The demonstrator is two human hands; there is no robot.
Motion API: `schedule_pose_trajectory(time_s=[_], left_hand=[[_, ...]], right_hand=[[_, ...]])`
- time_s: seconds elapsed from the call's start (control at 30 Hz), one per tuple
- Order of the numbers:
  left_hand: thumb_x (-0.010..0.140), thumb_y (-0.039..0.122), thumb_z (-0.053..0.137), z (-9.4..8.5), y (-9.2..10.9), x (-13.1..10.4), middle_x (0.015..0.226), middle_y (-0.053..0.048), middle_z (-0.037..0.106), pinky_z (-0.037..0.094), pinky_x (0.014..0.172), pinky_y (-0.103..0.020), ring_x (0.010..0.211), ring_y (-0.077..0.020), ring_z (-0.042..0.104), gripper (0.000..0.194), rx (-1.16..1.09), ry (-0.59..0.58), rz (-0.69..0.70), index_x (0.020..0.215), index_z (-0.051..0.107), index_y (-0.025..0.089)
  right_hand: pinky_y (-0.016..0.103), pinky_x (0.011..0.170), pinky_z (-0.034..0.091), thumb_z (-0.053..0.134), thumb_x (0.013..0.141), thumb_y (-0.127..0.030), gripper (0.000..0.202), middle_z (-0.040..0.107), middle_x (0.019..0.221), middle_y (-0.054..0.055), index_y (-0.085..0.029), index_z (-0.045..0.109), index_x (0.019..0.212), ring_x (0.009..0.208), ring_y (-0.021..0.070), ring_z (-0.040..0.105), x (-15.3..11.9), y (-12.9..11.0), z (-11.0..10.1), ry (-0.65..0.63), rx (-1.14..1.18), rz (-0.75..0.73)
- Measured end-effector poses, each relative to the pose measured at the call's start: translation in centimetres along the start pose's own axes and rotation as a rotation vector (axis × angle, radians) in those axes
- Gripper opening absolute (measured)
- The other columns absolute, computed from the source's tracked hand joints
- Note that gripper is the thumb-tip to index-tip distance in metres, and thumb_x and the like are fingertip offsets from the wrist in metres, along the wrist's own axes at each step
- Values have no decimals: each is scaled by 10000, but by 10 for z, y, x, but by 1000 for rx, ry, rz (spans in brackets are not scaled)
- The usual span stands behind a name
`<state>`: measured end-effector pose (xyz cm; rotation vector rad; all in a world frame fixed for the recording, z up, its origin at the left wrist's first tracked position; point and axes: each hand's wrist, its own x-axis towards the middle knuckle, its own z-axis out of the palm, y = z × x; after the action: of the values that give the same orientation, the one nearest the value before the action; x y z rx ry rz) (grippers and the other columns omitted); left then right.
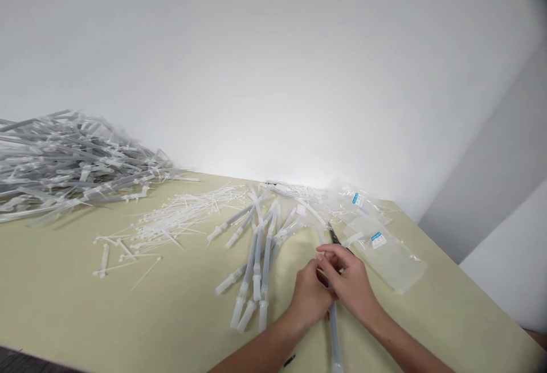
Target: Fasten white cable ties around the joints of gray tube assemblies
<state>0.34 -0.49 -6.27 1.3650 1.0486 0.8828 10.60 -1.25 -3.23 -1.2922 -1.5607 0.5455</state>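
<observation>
A grey translucent plastic tube (334, 333) runs lengthwise beneath my two hands, its lower end towards the table's front. My left hand (310, 294) is closed around the tube's middle. Pressed close beside it, my right hand (352, 283) has thumb and fingers pinched together over the tube; whatever is between the fingertips is too small to tell. Just beyond the right hand lie dark-handled scissors (334, 235), partly hidden by the fingers. To the left, several similar tubes with white end fittings (265, 259) lie in a loose fan.
White cable ties (179, 219) are scattered left of the tubes. A big heap of tubes (77, 162) stands at the far left. Clear plastic bags (397, 265) with blue labels lie at the right. Behind the table (171, 316) is a white wall (273, 77).
</observation>
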Motion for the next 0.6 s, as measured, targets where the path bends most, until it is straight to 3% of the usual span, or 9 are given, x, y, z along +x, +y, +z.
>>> schedule_pose_trajectory(time_s=[0.1, 0.27, 0.4, 0.6], left_hand=[[613, 206, 660, 0, -3, 0, 793, -30, 595, 368, 310, -220, 425, -118, 516, 339, 36, -18, -14, 919, 522, 159], [635, 311, 691, 1, -6, 2, 767, -9, 559, 373, 279, -233, 363, -96, 476, 388, -9, -19, -135, 925, 483, 161], [706, 412, 641, 1, -6, 4, 753, -1, 553, 403, 302, -242, 380, -97, 483, 370, -42, -23, -180, 933, 475, 171], [727, 318, 639, 1, -4, 3, 677, 22, 539, 400, 299, -229, 346, -93, 477, 331, -59, -57, -209, 958, 457, 166]], right_hand=[[270, 609, 451, 511, 820, -285, 211, 615, 762, 8, -211, 626, 981, 613, 158, 569, 13, 3, 7, 11, -89, -4], [286, 647, 458, 432, 819, -269, 249, 659, 813, 24, -195, 638, 938, 640, 166, 598, 51, 18, 10, 52, -277, -7], [298, 706, 453, 431, 818, -238, 250, 665, 845, 27, -196, 628, 966, 689, 169, 608, 91, 39, -2, 71, -436, 31], [383, 821, 449, 505, 868, -215, 229, 653, 935, 57, -176, 587, 1078, 878, 203, 605, 128, 73, -24, -2, -750, 103]])
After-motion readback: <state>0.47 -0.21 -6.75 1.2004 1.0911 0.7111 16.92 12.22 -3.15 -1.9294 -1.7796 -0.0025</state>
